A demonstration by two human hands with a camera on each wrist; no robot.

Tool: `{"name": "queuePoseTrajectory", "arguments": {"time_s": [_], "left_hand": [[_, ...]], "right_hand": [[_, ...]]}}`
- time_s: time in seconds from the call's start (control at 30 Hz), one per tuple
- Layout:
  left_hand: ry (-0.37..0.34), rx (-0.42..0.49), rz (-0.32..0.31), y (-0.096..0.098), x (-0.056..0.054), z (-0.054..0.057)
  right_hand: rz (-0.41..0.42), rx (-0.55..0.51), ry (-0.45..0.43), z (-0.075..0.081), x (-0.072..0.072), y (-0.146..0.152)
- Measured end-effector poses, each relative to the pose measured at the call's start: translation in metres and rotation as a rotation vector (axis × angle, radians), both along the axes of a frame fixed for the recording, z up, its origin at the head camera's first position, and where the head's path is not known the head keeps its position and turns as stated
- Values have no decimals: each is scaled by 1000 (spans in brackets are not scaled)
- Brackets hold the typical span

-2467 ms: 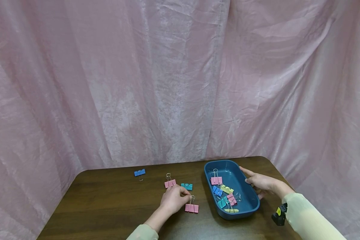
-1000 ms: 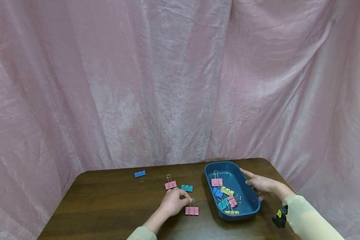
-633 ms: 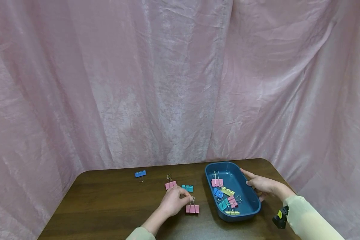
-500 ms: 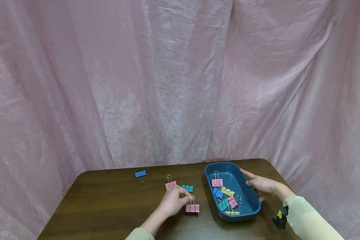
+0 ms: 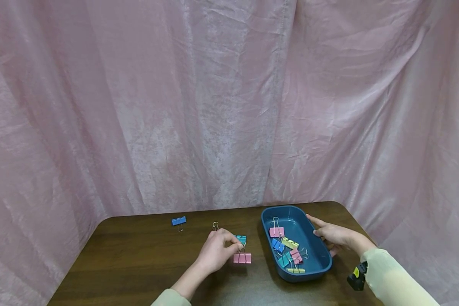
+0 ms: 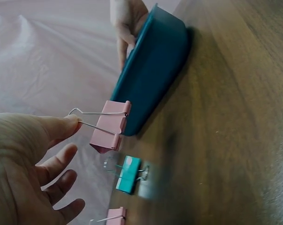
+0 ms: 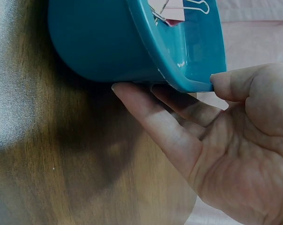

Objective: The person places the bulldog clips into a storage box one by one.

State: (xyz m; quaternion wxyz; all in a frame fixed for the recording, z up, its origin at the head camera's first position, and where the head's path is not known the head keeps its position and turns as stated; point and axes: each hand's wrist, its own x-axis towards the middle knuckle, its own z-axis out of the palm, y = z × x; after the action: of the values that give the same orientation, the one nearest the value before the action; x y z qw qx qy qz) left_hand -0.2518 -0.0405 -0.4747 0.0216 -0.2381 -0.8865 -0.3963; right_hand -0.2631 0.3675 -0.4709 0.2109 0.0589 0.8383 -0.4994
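My left hand pinches a pink binder clip by its wire handle, thumb and index finger at the loop. In the left wrist view this pink clip hangs above the table, and the other fingers are loosely bent away from it. A teal binder clip lies just beyond it. Behind my left hand, mostly hidden in the head view, is another pink clip. My right hand grips the right side of a blue tray, thumb at the rim and fingers against the outer wall.
Several binder clips lie in the tray, among them a pink one, a yellow one and a teal one. A blue binder clip lies near the back edge of the wooden table. A pink curtain hangs behind.
My left hand has lifted the pink binder clip off the table and moved it slightly up and left in the head view. My right hand and the tray have stayed in place.
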Motion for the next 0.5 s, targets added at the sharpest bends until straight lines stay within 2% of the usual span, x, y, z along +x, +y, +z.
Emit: {"name": "queuePoseTrajectory", "arguments": {"time_s": [0.5], "left_hand": [[86, 41, 51, -12, 0, 29]], "right_hand": [[0, 11, -3, 0, 0, -1]]}}
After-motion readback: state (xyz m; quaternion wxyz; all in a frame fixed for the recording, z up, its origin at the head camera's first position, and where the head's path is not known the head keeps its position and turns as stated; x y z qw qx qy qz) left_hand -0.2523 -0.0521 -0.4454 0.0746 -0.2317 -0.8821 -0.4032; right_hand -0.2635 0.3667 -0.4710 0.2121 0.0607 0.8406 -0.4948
